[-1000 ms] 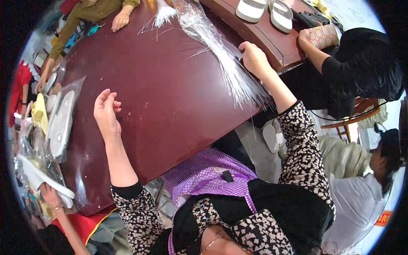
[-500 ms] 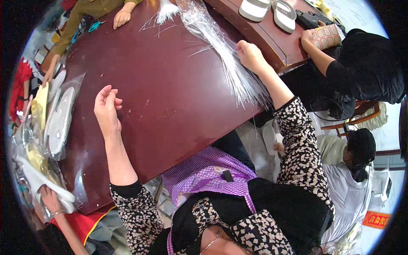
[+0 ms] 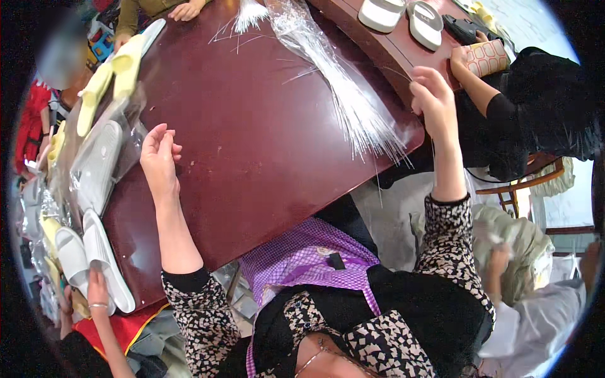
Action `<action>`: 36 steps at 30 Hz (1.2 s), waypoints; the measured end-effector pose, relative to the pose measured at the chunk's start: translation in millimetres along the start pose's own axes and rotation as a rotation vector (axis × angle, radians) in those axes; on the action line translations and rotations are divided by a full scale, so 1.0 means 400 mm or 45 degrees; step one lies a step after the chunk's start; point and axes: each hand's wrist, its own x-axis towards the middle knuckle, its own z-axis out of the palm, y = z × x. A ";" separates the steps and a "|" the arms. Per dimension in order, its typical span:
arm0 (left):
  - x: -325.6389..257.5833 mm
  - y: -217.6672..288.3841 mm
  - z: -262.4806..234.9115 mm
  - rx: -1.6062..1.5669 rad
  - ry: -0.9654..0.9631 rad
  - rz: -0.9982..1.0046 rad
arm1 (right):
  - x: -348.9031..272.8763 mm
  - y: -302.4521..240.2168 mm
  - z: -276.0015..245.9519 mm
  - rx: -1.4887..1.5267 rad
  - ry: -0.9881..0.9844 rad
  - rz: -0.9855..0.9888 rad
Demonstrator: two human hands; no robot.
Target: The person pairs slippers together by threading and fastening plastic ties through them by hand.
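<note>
Above the left part of the dark red table point(image 3: 208, 157), my left hand point(image 3: 159, 160) hovers with loosely bent fingers apart and nothing visible in them. My right hand point(image 3: 435, 101) is raised past the table's right edge, fingers pinched. A thin strand point(image 3: 396, 70) runs from its fingertips, like those in the bundle. Beside that hand, a bundle of long thin white strands point(image 3: 353, 107) fans out of a clear plastic bag point(image 3: 296, 31). A smaller bunch of white strands point(image 3: 250, 17) lies at the far edge.
White slippers point(image 3: 104, 252) and yellow slippers point(image 3: 128, 66), some in clear bags, line the left edge, where a co-worker's hand point(image 3: 97, 290) touches a white one. Another person's hand point(image 3: 187, 10) rests far left. At right, a person holds a patterned pouch point(image 3: 486, 58) near white slides point(image 3: 424, 25).
My right hand has moved right and away from the strand bundle, with a thin strand at its fingers. My left hand stays put. At left, co-workers have shifted slippers, and yellow ones now show there.
</note>
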 end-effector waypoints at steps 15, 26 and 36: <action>-0.095 0.243 0.214 0.324 -0.249 0.736 | -0.088 -0.100 0.121 0.951 -0.221 0.308; -0.201 0.226 0.203 0.461 -0.464 0.994 | -0.047 -0.214 0.251 0.846 -1.288 0.232; -0.244 0.204 0.061 0.606 -0.432 0.842 | -0.059 -0.253 0.361 0.589 -2.200 0.145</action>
